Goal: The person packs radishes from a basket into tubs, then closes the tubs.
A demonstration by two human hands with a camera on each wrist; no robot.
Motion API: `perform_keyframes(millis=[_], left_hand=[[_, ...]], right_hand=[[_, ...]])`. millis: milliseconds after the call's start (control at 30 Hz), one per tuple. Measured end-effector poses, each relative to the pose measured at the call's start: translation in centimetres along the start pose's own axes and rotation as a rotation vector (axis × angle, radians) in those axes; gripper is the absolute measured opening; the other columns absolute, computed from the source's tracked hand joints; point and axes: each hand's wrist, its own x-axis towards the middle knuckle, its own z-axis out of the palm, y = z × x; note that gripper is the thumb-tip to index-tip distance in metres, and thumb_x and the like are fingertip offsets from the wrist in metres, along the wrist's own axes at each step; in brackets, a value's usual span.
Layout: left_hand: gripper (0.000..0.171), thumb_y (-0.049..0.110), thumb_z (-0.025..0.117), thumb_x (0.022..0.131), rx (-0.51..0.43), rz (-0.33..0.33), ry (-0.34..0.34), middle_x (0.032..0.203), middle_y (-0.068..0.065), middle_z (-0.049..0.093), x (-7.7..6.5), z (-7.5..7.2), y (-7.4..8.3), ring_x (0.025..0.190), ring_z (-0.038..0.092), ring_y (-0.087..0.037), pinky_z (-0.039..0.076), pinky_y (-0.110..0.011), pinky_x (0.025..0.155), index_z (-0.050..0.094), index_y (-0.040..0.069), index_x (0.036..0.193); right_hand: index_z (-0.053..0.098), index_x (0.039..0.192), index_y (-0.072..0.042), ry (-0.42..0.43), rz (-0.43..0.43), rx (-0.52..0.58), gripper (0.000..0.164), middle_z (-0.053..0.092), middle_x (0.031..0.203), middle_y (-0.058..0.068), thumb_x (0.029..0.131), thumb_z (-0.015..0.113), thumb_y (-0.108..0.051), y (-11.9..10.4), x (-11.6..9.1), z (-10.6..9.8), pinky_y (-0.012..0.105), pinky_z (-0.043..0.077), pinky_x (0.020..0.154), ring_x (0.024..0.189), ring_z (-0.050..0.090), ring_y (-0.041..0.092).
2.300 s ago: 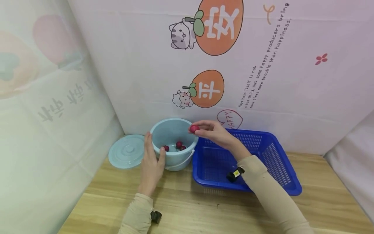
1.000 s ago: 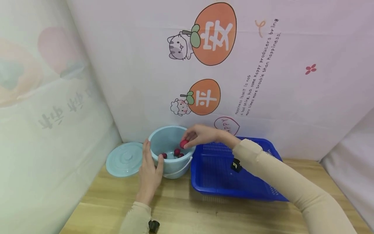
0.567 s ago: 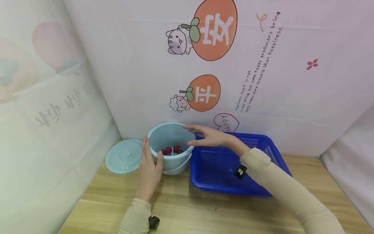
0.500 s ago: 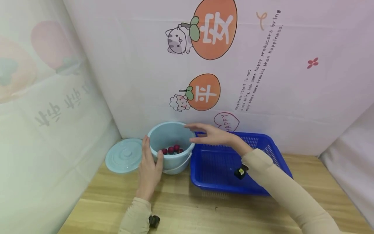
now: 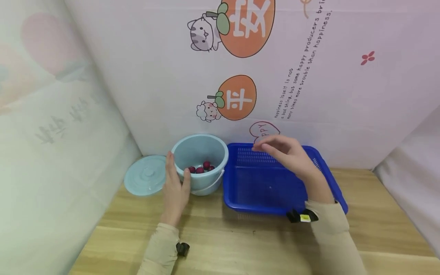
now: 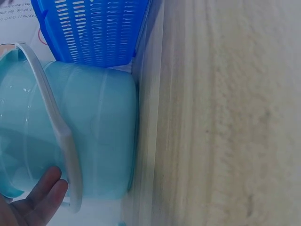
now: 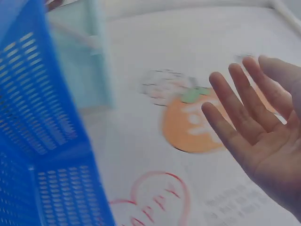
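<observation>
A light blue bucket (image 5: 207, 186) stands upright by the wall, its white handle (image 6: 61, 129) hanging down the front. Several small, round, dark red fruits (image 5: 206, 165) lie on its bottom; their exact kind is unclear. Against the bucket's left side rests my left hand (image 5: 175, 193), its fingers nearly straight and the thumb at the front rim. My right hand (image 5: 290, 156) is raised over the blue perforated basket (image 5: 254, 191), apart from it, fingers loosely bent with nothing in them. The right wrist view shows that hand's palm (image 7: 268, 146) bare and its fingers spread.
The bucket's round lid (image 5: 144, 176) lies to its left on the wooden table (image 5: 220, 240). Immediately right of the bucket is the basket. Behind everything hangs a printed white cloth (image 5: 154, 76), with another sheet on the left side.
Earlier my right hand carried one red fruit over the bucket and let it drop in among the others. Since then it has moved right, over the basket. The left hand has stayed on the bucket.
</observation>
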Motion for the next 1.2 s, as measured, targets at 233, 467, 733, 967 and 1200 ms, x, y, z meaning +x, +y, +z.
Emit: perform_keyframes(millis=[233,467,733,967,1200], left_hand=[[0.074,0.045,0.047,0.11,0.02,-0.007,0.006,0.176,0.001,0.017,-0.5,-1.0,-0.2,0.145,0.046,-0.043,0.046,-0.065,0.106,0.018,0.012,0.17],[0.074,0.043,0.049,0.11,0.043,-0.036,-0.006,0.176,0.0,0.017,-1.5,-0.8,-0.1,0.143,0.048,-0.043,0.047,-0.066,0.104,0.018,0.012,0.17],[0.077,0.055,0.04,0.11,0.023,-0.032,0.07,0.176,-0.008,0.017,-0.6,-0.3,-0.2,0.133,0.056,-0.042,0.05,-0.065,0.099,0.012,0.018,0.172],[0.075,0.052,0.04,0.109,0.182,-0.186,0.08,0.158,-0.026,0.034,3.2,-7.4,-3.4,0.122,0.052,-0.045,0.048,-0.062,0.092,0.028,0.003,0.164],[0.089,0.056,0.035,0.108,0.402,-0.206,-0.314,0.157,-0.046,0.022,5.9,-11.4,-13.2,0.146,0.02,-0.061,0.021,-0.07,0.118,0.021,-0.016,0.16]], right_hand=[[0.076,0.116,-0.013,0.112,-0.066,-0.167,0.018,0.076,0.106,0.002,0.108,0.061,-0.008,-0.8,-4.0,0.8,0.024,0.056,0.091,0.102,0.072,0.019],[0.077,0.117,-0.02,0.023,-0.035,-0.3,0.018,0.076,0.107,-0.01,0.107,0.063,-0.013,-1.3,-5.5,1.3,0.025,0.058,0.088,0.098,0.074,0.014],[0.076,0.12,-0.025,-0.123,-0.063,-0.371,0.022,0.075,0.11,-0.015,0.108,0.062,-0.014,-4.5,-6.4,0.4,0.03,0.059,0.088,0.1,0.072,0.009],[0.073,0.125,-0.027,-0.198,-0.111,-0.389,0.027,0.074,0.115,-0.018,0.11,0.056,-0.013,-6.5,-7.3,0.4,0.032,0.058,0.087,0.102,0.072,0.008],[0.071,0.13,-0.025,-0.269,-0.164,-0.399,0.03,0.074,0.117,-0.015,0.109,0.056,-0.009,-8.1,-8.1,0.0,0.032,0.059,0.085,0.104,0.072,0.008]])
